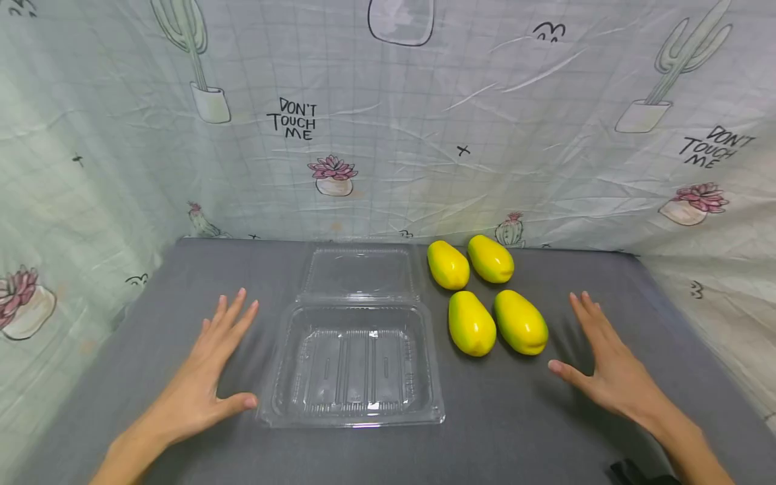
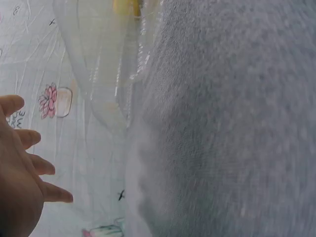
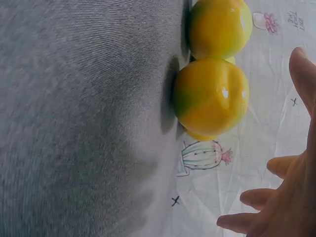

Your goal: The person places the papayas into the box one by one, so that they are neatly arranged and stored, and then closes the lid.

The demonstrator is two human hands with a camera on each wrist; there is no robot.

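Note:
A clear plastic clamshell container (image 1: 358, 421) lies with its lid (image 1: 360, 273) folded back toward the wall. To its right sit several glossy yellow-green mangoes (image 1: 471, 325), grouped in two rows. On the container's left side, my left hand (image 1: 203, 384) hovers with fingers spread, its thumb close to the container's near corner. My right hand (image 1: 612, 374) is held to the right of the mangoes, fingers extended and thumb apart. Neither hand holds anything. In the right wrist view, a mango (image 3: 211, 96) appears beside the spread fingers; the left wrist view catches the container's edge (image 2: 106, 64).
A grey cloth-covered table (image 1: 503, 431) extends under everything. Behind and at both sides hangs a pale curtain (image 1: 400, 101) printed with cacti and lettering. A dark object (image 1: 642, 473) shows at the bottom edge by the right forearm.

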